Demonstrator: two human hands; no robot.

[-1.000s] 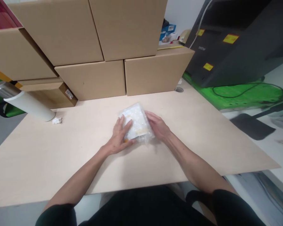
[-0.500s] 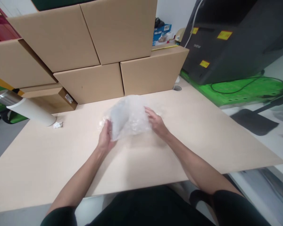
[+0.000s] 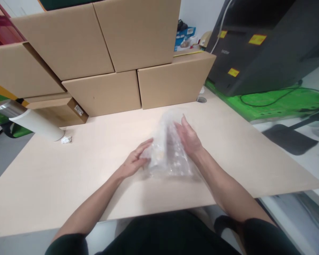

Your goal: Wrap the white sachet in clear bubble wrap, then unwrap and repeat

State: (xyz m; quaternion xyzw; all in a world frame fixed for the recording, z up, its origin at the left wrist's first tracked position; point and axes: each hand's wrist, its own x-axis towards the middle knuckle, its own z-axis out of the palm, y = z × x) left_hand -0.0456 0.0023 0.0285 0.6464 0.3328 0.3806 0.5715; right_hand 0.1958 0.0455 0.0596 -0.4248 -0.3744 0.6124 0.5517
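A bubble-wrapped package (image 3: 162, 152), whitish and see-through, is over the middle of the table between my hands, tilted and blurred by motion. What is inside the wrap cannot be made out. At its left edge, my left hand (image 3: 135, 161) pinches a corner of the wrap between thumb and fingers. My right hand (image 3: 189, 139) is open, fingers stretched out and palm turned toward the package's right side; some of its fingers are partly behind the clear wrap.
Stacked cardboard boxes (image 3: 101, 94) line the table's back edge. A white bottle with a metal cap (image 3: 41, 124) lies at the left, beside a crumpled white scrap (image 3: 66, 140). To the right, a dark machine (image 3: 244, 60) stands on a green surface (image 3: 271, 99).
The package has turned and shifted right and nearer to me. My left hand has moved right with its edge, and my right hand has moved slightly right, fingers now pointing up.
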